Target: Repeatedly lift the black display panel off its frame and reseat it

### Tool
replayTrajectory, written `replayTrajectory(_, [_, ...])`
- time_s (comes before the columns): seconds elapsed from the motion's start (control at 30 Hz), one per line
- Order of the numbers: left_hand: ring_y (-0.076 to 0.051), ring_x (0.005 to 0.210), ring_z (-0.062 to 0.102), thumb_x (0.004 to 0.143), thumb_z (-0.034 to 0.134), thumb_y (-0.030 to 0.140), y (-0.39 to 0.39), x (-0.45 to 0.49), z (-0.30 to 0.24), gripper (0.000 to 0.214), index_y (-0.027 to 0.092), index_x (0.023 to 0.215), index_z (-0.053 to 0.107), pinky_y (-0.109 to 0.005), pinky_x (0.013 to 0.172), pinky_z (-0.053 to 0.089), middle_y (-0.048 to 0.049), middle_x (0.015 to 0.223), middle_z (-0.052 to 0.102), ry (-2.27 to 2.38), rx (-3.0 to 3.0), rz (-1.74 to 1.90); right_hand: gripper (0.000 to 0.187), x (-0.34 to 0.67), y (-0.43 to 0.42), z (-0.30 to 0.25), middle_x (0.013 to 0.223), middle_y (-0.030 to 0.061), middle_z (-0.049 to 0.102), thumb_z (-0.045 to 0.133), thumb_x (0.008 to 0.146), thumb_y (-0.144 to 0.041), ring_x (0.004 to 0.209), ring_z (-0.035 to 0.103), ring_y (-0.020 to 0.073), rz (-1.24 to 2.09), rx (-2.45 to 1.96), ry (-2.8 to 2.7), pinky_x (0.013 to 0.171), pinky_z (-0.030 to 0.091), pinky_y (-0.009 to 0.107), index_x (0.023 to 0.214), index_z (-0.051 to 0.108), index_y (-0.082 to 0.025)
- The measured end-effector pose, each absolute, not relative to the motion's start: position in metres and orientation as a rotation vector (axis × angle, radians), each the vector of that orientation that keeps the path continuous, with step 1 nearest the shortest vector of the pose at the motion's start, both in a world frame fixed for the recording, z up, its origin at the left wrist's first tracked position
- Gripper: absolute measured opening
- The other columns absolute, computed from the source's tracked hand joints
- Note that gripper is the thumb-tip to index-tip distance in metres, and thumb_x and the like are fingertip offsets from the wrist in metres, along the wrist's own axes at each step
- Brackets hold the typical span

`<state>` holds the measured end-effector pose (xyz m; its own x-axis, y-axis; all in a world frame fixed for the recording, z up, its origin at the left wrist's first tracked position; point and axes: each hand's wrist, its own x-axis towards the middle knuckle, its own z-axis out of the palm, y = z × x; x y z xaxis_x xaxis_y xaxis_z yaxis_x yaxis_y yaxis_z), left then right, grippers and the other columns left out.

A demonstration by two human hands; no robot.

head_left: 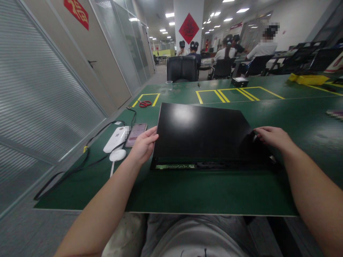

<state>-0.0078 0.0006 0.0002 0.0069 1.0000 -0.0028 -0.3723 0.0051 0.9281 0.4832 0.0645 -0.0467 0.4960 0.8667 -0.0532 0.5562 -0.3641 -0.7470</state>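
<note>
A black flat display panel [198, 132] lies over the table in front of me, glossy, with a bright glare near its upper left. Below its near edge a green circuit board strip [175, 166] shows, set in a dark base. My left hand [144, 146] pinches the panel's left edge between thumb and fingers. At the right edge, my right hand [272, 136] has its fingers closed by the panel's side, where a small shiny bit shows. Exactly what those fingertips grip is partly hidden.
Left of the panel on the green table [209, 194] lie a phone [136, 135], a white device [116, 139], a round white charger [118, 155] and black cables. Red scissors [145, 104], a clear cup [169, 85] and a black box [239, 82] sit farther back. People sit beyond.
</note>
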Motion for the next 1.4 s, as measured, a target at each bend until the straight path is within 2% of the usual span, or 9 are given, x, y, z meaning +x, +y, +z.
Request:
replayTrajectory(0.17, [-0.031,0.13,0.058,0.067,0.074,0.008,0.0,-0.008,0.001,0.047,0.013,0.113,0.074,-0.04,0.11,0.048,-0.0121,0.126,0.071,0.915,0.923,1.371,0.014,0.466,0.062,-0.038,0.094,0.0086,0.071,0.062,0.08,-0.03,0.076,0.06,0.0138,0.762,-1.926,-0.979,0.063,0.049,0.024,0.078,0.068,-0.017])
replayTrajectory(0.3, [-0.032,0.127,0.06,0.067,0.073,0.008,0.0,-0.008,0.003,0.048,0.013,0.115,0.073,-0.04,0.107,0.051,-0.012,0.121,0.074,0.924,0.922,1.392,0.02,0.463,0.061,-0.033,0.096,0.0093,0.071,0.054,0.084,-0.032,0.076,0.058,0.0139,0.87,-1.82,-0.929,0.063,0.048,0.023,0.075,0.066,-0.018])
replayTrajectory(0.53, [-0.031,0.12,0.065,0.068,0.073,0.014,0.001,-0.012,0.007,0.053,0.012,0.121,0.07,-0.04,0.102,0.054,-0.0118,0.116,0.075,0.899,0.92,1.412,0.033,0.473,0.051,-0.017,0.083,0.0114,0.069,0.048,0.085,-0.047,0.074,0.061,0.021,1.079,-1.554,-0.83,0.069,0.05,0.033,0.083,0.066,-0.02])
replayTrajectory(0.7, [-0.033,0.113,0.068,0.071,0.072,0.02,0.002,-0.013,0.007,0.047,0.013,0.118,0.072,-0.04,0.094,0.057,-0.0101,0.11,0.077,0.912,0.926,1.411,0.052,0.461,0.034,0.005,0.085,0.0139,0.07,0.035,0.086,-0.059,0.081,0.068,0.0299,1.156,-1.412,-1.047,0.076,0.053,0.047,0.098,0.067,-0.021])
replayTrajectory(0.77, [-0.033,0.111,0.068,0.072,0.071,0.021,0.002,-0.013,0.007,0.045,0.014,0.116,0.072,-0.039,0.091,0.058,-0.0096,0.109,0.077,0.922,0.924,1.415,0.053,0.452,0.027,0.012,0.087,0.0152,0.071,0.037,0.086,-0.059,0.087,0.069,0.0323,1.174,-1.385,-0.926,0.08,0.053,0.049,0.101,0.07,-0.02])
replayTrajectory(0.9, [-0.031,0.11,0.069,0.071,0.071,0.02,0.002,-0.013,0.007,0.045,0.014,0.115,0.072,-0.038,0.091,0.057,-0.0092,0.109,0.077,0.914,0.922,1.423,0.048,0.439,0.021,0.019,0.09,0.015,0.072,0.045,0.085,-0.057,0.093,0.068,0.0329,1.23,-1.352,-0.687,0.084,0.052,0.051,0.099,0.074,-0.02])
replayTrajectory(1.0, [-0.031,0.113,0.067,0.071,0.071,0.021,0.002,-0.014,0.008,0.046,0.014,0.116,0.072,-0.039,0.095,0.055,-0.0093,0.111,0.077,0.904,0.929,1.433,0.043,0.44,0.022,0.018,0.09,0.0131,0.072,0.043,0.087,-0.05,0.094,0.069,0.031,1.236,-1.356,-0.71,0.084,0.051,0.051,0.096,0.073,-0.021])
replayTrajectory(1.23, [-0.031,0.118,0.064,0.075,0.071,0.029,0.0,-0.01,0.01,0.035,0.015,0.107,0.075,-0.035,0.094,0.053,-0.0082,0.112,0.076,0.894,0.979,1.446,0.014,0.448,0.027,0.015,0.087,0.0119,0.072,0.053,0.076,-0.03,0.095,0.069,0.032,1.078,-1.324,-0.772,0.087,0.053,0.051,0.074,0.064,-0.023])
replayTrajectory(1.4, [-0.03,0.114,0.065,0.08,0.068,0.039,0.004,-0.009,0.001,0.041,0.012,0.109,0.073,-0.038,0.096,0.052,-0.0128,0.111,0.075,0.927,0.966,1.326,0.012,0.459,0.03,0.013,0.091,0.0127,0.072,0.052,0.076,-0.029,0.099,0.068,0.0328,1.023,-1.322,-0.755,0.088,0.054,0.05,0.076,0.062,-0.023])
